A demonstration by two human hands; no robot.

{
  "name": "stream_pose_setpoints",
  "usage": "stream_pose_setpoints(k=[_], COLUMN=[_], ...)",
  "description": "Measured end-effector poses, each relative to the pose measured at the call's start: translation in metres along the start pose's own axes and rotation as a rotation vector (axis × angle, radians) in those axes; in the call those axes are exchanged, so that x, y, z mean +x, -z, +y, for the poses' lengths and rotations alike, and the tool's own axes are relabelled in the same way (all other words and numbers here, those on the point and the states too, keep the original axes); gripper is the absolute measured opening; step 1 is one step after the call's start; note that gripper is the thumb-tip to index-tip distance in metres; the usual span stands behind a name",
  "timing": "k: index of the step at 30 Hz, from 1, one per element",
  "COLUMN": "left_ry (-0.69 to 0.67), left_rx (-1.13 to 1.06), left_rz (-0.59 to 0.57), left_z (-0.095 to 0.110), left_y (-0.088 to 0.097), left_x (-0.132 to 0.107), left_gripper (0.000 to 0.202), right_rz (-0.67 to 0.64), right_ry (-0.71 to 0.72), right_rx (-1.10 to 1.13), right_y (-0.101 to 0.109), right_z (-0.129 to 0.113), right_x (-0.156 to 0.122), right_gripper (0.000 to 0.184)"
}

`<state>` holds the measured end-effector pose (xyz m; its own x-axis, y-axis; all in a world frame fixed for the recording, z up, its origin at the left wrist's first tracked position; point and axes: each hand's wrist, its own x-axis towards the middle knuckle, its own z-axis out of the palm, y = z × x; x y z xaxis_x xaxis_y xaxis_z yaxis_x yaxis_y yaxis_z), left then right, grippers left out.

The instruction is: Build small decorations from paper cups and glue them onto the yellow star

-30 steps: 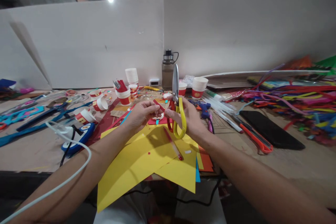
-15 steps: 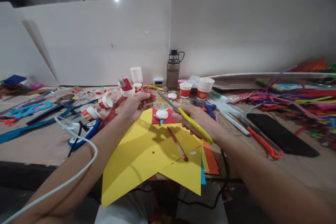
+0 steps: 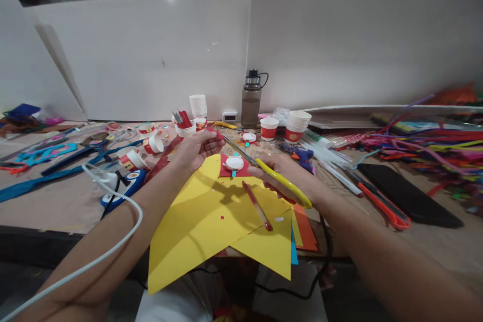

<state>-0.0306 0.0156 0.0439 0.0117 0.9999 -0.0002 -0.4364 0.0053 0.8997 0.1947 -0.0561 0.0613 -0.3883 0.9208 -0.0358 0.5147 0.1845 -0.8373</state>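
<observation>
My right hand (image 3: 287, 173) grips yellow-handled scissors (image 3: 281, 179), their blades pointing left and away toward my left hand. My left hand (image 3: 196, 148) pinches a small red paper piece (image 3: 216, 134) just above the table. Between the hands a red paper square (image 3: 233, 167) with a white round lid (image 3: 234, 163) on it rests on yellow paper sheets (image 3: 211, 216). A red pen (image 3: 256, 206) lies on the yellow paper near my right wrist.
Red and white paper cups (image 3: 292, 126), a dark water bottle (image 3: 251, 99), a blue glue gun (image 3: 298, 153), an orange box cutter (image 3: 383, 206), a black phone (image 3: 407, 193) and a heap of coloured pipe cleaners (image 3: 426, 141) crowd the table. White partition boards (image 3: 151, 55) stand behind.
The scissors have swung down from upright to nearly flat, blades pointing left. My left hand has moved left with the red piece, uncovering the red square and lid.
</observation>
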Motion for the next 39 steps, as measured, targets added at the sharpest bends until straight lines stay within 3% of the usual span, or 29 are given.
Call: stream_pose_setpoints(k=[39], left_ry=[0.020], left_rx=[-0.048], left_rz=[0.045], left_z=[0.0001], left_y=[-0.0021], left_x=[0.0011], left_gripper=[0.007], right_rz=[-0.023], right_ry=[-0.009], right_rx=[-0.143], right_y=[0.0018], right_z=[0.0003], right_x=[0.0022], right_gripper=[0.043])
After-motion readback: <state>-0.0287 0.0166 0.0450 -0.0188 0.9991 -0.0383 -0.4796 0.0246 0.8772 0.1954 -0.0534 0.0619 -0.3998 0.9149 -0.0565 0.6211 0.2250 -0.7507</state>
